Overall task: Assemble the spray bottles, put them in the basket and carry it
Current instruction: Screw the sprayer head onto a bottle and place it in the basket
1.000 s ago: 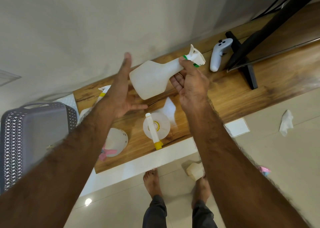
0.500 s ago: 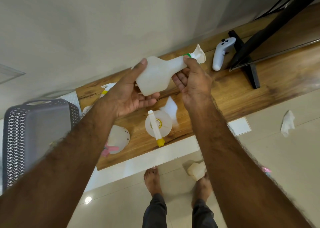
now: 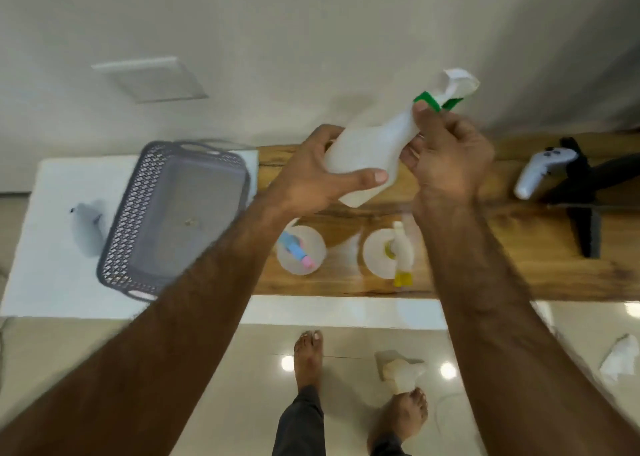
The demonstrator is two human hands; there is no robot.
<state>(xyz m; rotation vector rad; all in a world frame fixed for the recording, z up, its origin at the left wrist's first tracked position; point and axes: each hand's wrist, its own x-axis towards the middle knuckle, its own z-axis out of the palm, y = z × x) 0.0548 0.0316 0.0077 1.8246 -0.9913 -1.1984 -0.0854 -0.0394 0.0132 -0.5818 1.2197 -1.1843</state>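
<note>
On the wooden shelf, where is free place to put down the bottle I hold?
Free: the bare wood between the yellow-capped bottle and the black stand, and the basket, which looks empty inside. Crowded: the stretch where the pink-capped bottle and the yellow-capped one stand close together, and around the game controller.

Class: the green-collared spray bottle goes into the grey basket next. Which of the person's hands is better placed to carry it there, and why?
Probably the left hand: it grips the bottle around its body and is nearer the basket. The right hand holds only the neck, farther away.
</note>
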